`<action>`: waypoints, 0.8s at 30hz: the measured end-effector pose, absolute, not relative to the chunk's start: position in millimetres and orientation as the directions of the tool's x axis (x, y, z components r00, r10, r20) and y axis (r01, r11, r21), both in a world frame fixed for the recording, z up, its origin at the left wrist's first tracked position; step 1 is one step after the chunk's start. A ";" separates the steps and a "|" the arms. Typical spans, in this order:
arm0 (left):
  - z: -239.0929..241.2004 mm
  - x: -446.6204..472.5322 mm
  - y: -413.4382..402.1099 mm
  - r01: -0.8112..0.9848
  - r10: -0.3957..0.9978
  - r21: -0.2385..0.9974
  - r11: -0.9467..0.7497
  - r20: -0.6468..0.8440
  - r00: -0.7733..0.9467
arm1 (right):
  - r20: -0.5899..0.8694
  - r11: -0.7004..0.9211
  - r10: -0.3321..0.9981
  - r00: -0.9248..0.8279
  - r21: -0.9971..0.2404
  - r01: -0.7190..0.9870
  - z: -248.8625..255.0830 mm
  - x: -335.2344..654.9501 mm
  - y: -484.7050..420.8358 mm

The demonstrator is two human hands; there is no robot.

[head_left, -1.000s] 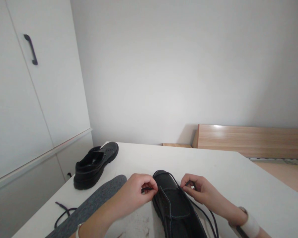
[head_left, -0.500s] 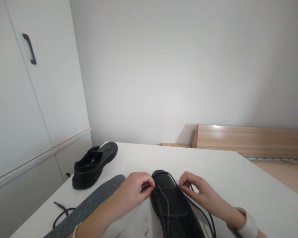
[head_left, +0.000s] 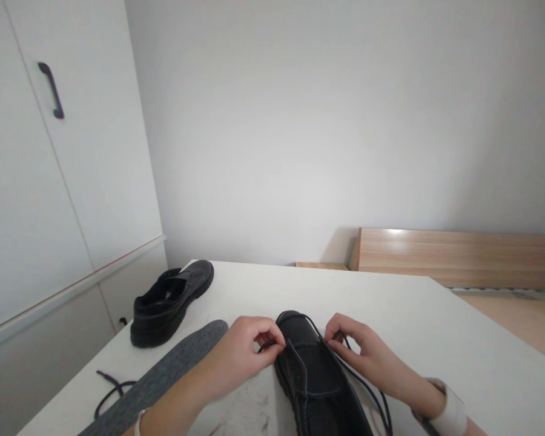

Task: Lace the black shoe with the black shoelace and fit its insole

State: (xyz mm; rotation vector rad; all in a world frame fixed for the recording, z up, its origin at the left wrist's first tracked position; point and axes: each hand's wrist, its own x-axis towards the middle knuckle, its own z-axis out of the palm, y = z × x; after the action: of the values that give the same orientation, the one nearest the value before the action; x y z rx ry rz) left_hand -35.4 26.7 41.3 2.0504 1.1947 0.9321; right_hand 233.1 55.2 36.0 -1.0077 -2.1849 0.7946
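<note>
A black leather shoe [head_left: 315, 363] lies in front of me on the white table, toe pointing away, its near end cut off by the frame. My left hand [head_left: 254, 348] pinches a dark shoelace at the shoe's left side, close to the eyelet flap. On the other side, my right hand [head_left: 356, 345] has thumb and forefinger closed on the black shoelace [head_left: 367, 387]. The lace runs over the toe area between both hands, and loose lengths hang down along the shoe's right edge. The fingertips hide the exact spots where the lace is gripped.
Another black shoe [head_left: 172, 303], without a visible lace, stands at the table's [head_left: 381, 303] far left corner. A grey insole [head_left: 195, 348] lies under my left forearm, with a loose shoelace [head_left: 111, 387] beside it. White cabinets [head_left: 86, 181] flank the left; a wooden board [head_left: 458, 257] stands beyond.
My right hand has shifted very slightly left, toward the shoe. Both hands keep their pinch, and the shoe stays in place.
</note>
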 end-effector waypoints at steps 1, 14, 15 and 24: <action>41.0 -35.4 26.9 0.481 0.894 0.764 -0.429 0.284 0.346 | 0.263 0.530 0.805 -0.532 -0.721 0.447 36.4 232.6 54.8; 33.8 -34.2 32.7 0.578 0.881 0.668 -0.468 0.309 0.357 | 0.392 0.665 0.729 -0.561 -0.600 0.445 36.3 232.7 56.1; 33.6 -34.0 33.1 0.600 0.870 0.631 -0.492 0.337 0.359 | 0.390 0.664 0.735 -0.555 -0.578 0.474 36.8 232.7 55.7; 45.1 -36.7 29.7 0.552 0.836 0.635 -0.540 0.330 0.437 | 0.267 0.527 0.839 -0.475 -0.616 0.585 45.8 224.3 42.6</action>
State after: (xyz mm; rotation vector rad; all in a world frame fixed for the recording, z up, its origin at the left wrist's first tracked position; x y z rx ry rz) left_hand -36.7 29.7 45.1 2.2576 1.1721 0.8780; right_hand 224.3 42.6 45.8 -1.1533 -2.2210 0.6098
